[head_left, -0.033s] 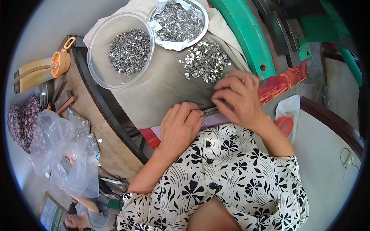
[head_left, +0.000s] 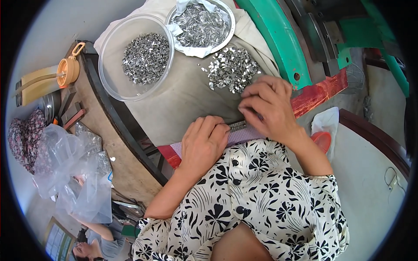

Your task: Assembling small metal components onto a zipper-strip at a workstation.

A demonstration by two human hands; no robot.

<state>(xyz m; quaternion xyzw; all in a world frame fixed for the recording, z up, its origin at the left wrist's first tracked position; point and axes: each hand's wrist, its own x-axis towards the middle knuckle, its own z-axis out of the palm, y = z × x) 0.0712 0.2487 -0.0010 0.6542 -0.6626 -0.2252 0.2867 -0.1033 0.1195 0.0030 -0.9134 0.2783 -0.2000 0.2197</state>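
My left hand (head_left: 203,141) lies at the near edge of the grey cloth, fingers bent and pressed together. Its fingertips are at the left end of a narrow row of small metal pieces (head_left: 237,125), beside a purple checked cloth (head_left: 241,135). What the fingers cover is hidden. To the right, my right hand (head_left: 271,111) is raised with curled fingers, slightly blurred; anything in them is too small to name. Just beyond it is a loose pile of small shiny metal pieces (head_left: 233,69).
A clear plastic tub (head_left: 109,78) and a paper-lined metal bowl (head_left: 232,26), both holding small metal parts, stand at the back. Green machinery (head_left: 278,39) rises at right. Left are an orange-lidded container (head_left: 69,71) and plastic bags (head_left: 82,174). Another person (head_left: 102,243) is at lower left.
My right hand has shifted very slightly left, its fingers moving a little. My left hand and the containers have stayed where they were.
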